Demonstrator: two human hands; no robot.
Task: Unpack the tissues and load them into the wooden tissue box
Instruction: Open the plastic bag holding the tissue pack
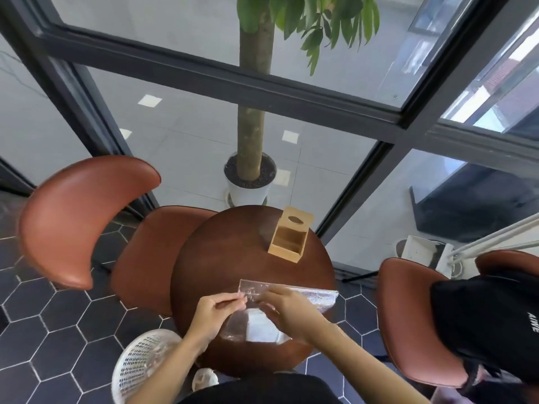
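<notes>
A pack of white tissues in clear plastic wrap lies at the near edge of the round brown table. My left hand pinches the wrap's left part between thumb and fingers. Just to its right, my right hand grips the wrap above the tissues, and the film stretches out to the right. The wooden tissue box stands at the far right of the table, its open side facing me and its oval-holed lid panel raised behind. The box looks empty.
Brown leather chairs stand at the left and right; a black garment lies on the right one. A white mesh bin sits on the floor near left. A potted tree and glass wall are beyond the table.
</notes>
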